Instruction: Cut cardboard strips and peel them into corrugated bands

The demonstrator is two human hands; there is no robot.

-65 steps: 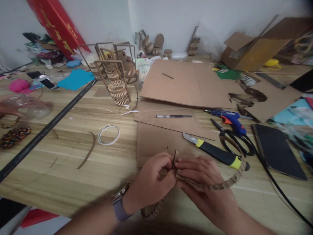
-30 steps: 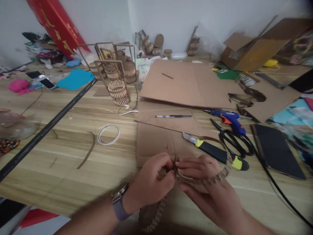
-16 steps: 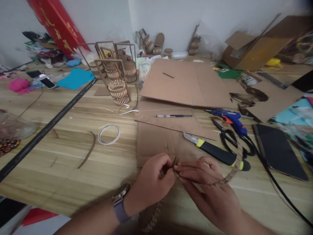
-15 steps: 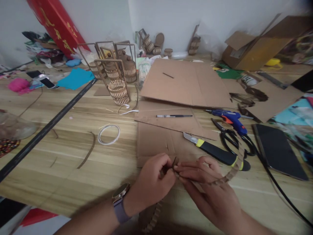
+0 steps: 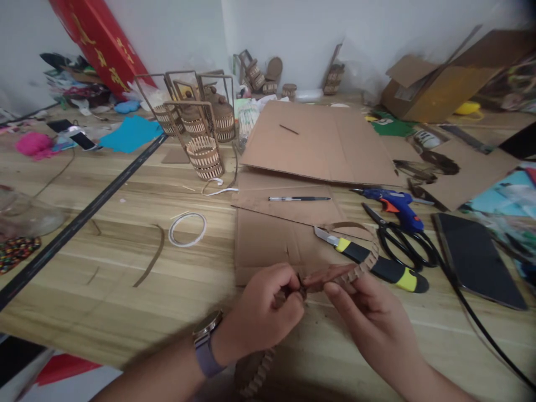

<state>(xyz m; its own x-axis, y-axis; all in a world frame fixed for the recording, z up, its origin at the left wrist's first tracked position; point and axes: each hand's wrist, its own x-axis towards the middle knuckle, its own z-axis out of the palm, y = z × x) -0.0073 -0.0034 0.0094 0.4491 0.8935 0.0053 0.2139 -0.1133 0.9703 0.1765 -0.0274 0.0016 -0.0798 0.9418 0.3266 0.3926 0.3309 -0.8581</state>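
Observation:
My left hand (image 5: 268,310), with a watch (image 5: 208,329) on its wrist, pinches a small dark piece of the ridged brown cardboard strip (image 5: 363,268). The strip runs through the fingers of my right hand (image 5: 371,318), which is closed on it with the thumb on top, and its free end loops up over the utility knife (image 5: 372,262). Below my left forearm hangs another ridged stretch of cardboard (image 5: 260,373), partly hidden. Under and beyond both hands lies a flat cardboard sheet (image 5: 259,237).
Black scissors (image 5: 404,243), a blue glue gun (image 5: 391,204) with its cord and a dark tablet (image 5: 479,259) lie to the right. A pen (image 5: 299,199) rests on cardboard. Small handled cardboard baskets (image 5: 204,156) stand back left, near a tape roll (image 5: 187,229).
My right hand has slid right and turned, its fingers moving under the strip. The strip's loop has swung left and inward over the knife. My left hand has barely moved.

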